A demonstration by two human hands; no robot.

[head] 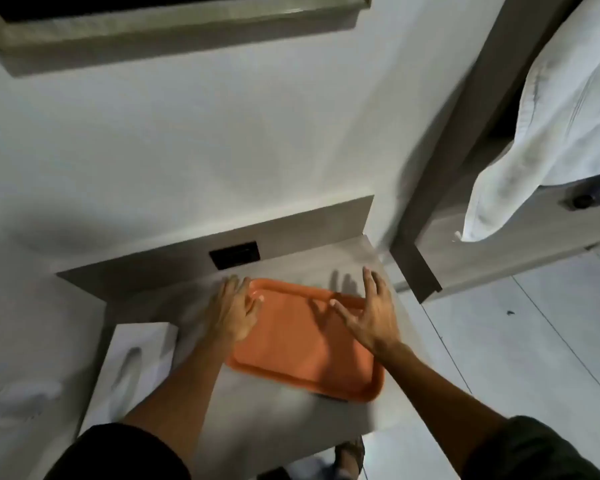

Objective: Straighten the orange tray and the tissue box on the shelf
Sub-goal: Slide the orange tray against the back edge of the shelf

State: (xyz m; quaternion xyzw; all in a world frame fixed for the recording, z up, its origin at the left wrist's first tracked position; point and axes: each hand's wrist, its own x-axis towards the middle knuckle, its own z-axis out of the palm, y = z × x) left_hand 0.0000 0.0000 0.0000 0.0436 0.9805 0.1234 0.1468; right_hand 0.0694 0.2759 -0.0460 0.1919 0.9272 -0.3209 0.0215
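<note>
An orange tray (302,344) lies empty and skewed on the grey shelf (291,420), its near right corner close to the shelf's front edge. My left hand (232,313) rests on the tray's far left rim, fingers spread. Over the tray's far right corner hovers my right hand (371,317), fingers apart, holding nothing; whether it touches the rim I cannot tell. A white tissue box (132,368) sits at the shelf's left end, beside my left forearm.
The shelf's raised back panel carries a black socket plate (234,254). A bed frame (430,220) with a white pillow (548,126) stands to the right. Pale floor tiles (516,341) lie beyond the shelf's right edge. A framed panel (153,32) hangs above.
</note>
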